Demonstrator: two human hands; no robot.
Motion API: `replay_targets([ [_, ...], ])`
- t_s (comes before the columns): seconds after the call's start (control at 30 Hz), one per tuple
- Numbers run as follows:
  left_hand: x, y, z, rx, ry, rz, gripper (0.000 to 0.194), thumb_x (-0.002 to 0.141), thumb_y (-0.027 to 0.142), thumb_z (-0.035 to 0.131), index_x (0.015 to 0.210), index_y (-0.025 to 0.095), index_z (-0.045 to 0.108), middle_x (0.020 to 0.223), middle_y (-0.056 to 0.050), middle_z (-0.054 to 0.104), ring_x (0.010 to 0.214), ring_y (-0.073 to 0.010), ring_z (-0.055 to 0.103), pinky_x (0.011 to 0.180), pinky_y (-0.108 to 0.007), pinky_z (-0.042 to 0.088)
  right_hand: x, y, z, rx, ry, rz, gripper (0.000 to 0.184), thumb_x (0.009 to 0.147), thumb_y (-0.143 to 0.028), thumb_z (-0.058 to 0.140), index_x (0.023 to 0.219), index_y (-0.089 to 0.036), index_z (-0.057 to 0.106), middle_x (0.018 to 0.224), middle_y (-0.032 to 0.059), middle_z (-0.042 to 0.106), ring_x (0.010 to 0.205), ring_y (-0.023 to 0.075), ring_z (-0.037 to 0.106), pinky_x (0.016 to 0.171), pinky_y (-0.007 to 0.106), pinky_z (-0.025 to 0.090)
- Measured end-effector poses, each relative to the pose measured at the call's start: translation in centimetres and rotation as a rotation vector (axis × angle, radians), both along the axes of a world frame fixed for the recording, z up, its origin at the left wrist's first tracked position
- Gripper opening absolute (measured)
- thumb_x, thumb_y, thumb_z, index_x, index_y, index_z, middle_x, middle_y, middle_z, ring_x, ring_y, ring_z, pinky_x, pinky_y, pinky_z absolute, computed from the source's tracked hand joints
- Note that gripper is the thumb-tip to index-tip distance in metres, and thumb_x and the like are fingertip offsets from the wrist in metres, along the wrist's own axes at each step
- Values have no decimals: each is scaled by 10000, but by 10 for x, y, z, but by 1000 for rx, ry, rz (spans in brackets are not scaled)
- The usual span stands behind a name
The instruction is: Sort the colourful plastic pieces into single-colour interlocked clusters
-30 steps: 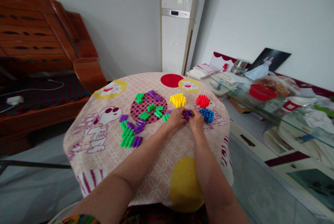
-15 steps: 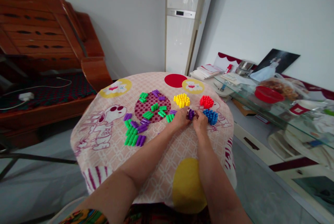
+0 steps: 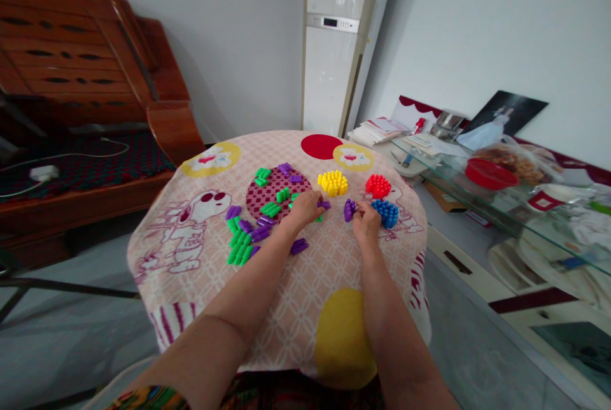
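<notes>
the left hand [image 3: 306, 208] has just come away from the upright purple peg cluster [image 3: 349, 210] towards the left edge of the table [image 3: 286, 327], leaving the right hand [image 3: 367, 221] alone with it, thumb and fingertips pinched on its right side. the left fingers curl half-closed by loose purple pegs [image 3: 324, 205]; i can't tell if they grip any. blue pegs [image 3: 386, 214] crowd the right edge, yellow pegs [image 3: 333, 183] and red pegs [image 3: 379, 186] sit farther back, and the left hand partly hides green pegs [image 3: 271, 209].

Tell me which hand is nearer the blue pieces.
Right: the right hand is beside the blue pieces, perhaps touching; the left hand is farther left, beyond the small purple cluster.
</notes>
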State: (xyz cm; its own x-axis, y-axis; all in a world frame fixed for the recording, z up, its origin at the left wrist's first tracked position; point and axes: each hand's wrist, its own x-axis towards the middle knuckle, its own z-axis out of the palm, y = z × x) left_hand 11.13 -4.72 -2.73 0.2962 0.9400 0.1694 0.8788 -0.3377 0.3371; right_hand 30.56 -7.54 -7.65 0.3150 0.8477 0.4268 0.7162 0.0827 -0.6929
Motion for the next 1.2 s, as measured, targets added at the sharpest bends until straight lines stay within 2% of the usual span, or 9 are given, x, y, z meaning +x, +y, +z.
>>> replay_targets([
  [0.07,8,-1,-2,24,-14,-4,223,778,164,660,998,174,701,950,-79,695,958,-228,653,856,-293,499,0,0,0,1,1,-7,428,754,-99,442,1058,-135,742,1030,129,747,965,257,677,937,385,501],
  [0.33,31,3,-3,108,-196,-153,263,756,59,596,977,148,707,959,-86,681,941,-204,645,886,-306,514,-2,-1,3,-6,-30,-12,426,754,-86,454,1072,-92,738,1038,150,747,942,246,686,927,359,503],
  [0.57,40,5,-11,-38,-371,-191,435,730,23,606,1143,145,667,1057,-78,718,849,-164,695,840,-282,556,0,1,-2,31,-14,-12,408,745,-100,466,1038,-145,747,997,110,756,905,229,678,894,339,507],
  [0.8,44,2,-11,-95,-385,-209,438,735,72,641,1170,125,647,1076,-91,725,892,-180,710,799,-265,566,0,0,-4,61,-13,-3,409,744,-120,456,1029,-156,746,957,103,754,889,232,667,885,345,507],
  [0.87,39,4,-9,-64,-374,-175,446,752,88,634,1196,128,633,1114,-102,714,900,-178,705,798,-269,566,1,0,-6,73,-9,-2,409,749,-130,448,1028,-155,746,954,104,752,890,233,665,887,353,507],
  [0.97,18,17,1,44,-338,-53,434,795,105,581,1228,119,618,1173,-131,687,953,-190,690,849,-295,557,1,1,-9,92,-12,-12,408,744,-145,443,1015,-167,747,928,89,753,866,223,666,875,349,509],
  [1.1,-26,57,21,174,-201,162,459,800,83,522,1249,95,616,1196,-170,669,1129,-258,629,994,-364,492,2,2,-11,105,-31,-14,394,738,-156,438,979,-165,750,918,99,753,854,226,673,859,350,512],
  [1.2,-57,90,32,136,-66,289,565,778,35,473,1331,96,570,1274,-190,633,1175,-265,604,1032,-360,452,1,2,-12,120,-25,-12,390,743,-156,433,975,-159,746,922,107,750,861,227,674,862,354,513],
])
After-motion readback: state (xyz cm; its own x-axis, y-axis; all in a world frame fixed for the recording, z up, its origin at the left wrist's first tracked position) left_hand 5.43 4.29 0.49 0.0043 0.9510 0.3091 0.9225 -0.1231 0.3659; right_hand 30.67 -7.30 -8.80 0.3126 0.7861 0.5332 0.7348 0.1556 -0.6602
